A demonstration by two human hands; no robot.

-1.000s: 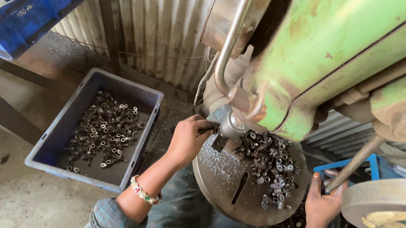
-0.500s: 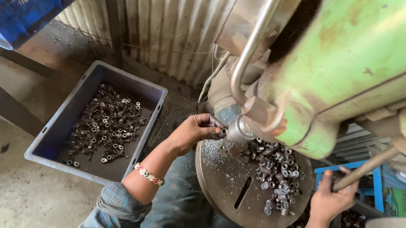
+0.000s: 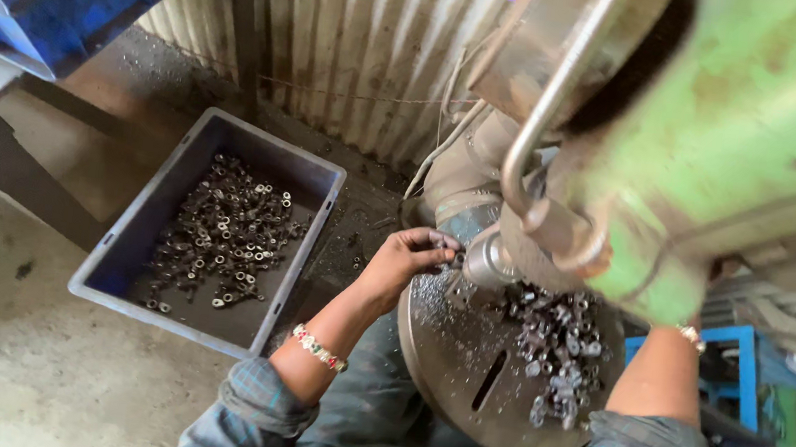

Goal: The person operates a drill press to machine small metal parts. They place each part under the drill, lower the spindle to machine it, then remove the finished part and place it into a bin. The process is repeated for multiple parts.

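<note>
Pinching a small metal nut (image 3: 443,245) in my left hand (image 3: 409,259) at the spindle mid-frame, I judge much remains: a heap of nuts (image 3: 552,353) waits on the round table (image 3: 463,358), more fill the grey crate (image 3: 219,234) at left, and my right hand is hidden.

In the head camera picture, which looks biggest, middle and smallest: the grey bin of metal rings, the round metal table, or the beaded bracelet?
1. Grey bin, though it lies farther from the camera.
2. Round metal table, looks nearly as big; it is nearer, so true order is unsure.
3. Beaded bracelet on the left hand.
</note>
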